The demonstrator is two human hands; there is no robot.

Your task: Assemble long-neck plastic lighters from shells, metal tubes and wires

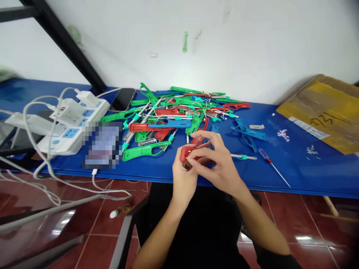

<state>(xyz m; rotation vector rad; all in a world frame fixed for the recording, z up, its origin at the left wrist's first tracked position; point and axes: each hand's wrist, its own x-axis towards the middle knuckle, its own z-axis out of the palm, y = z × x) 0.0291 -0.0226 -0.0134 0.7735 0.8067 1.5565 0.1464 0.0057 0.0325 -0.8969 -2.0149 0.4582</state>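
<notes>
My left hand (183, 177) is wrapped round a red lighter body (185, 152), holding it above the table's front edge with its end facing me. At that end, the thumb and index finger of my right hand (217, 162) are pinched together; a small pale piece shows at the tips, too small to name. Beyond my hands lies a heap of long-neck lighter parts: green shell halves (146, 150), red and blue ones, and metal tubes with teal ends. One such metal tube (244, 157) sticks out to the right behind my right hand.
A screwdriver (273, 166), pink bits (283, 135) and a taped cardboard box (328, 112) are on the right. Leftward stand a white power strip (73, 130) with chargers and cables, a phone with a lit, blurred screen (103, 144) and a dark phone (122, 99).
</notes>
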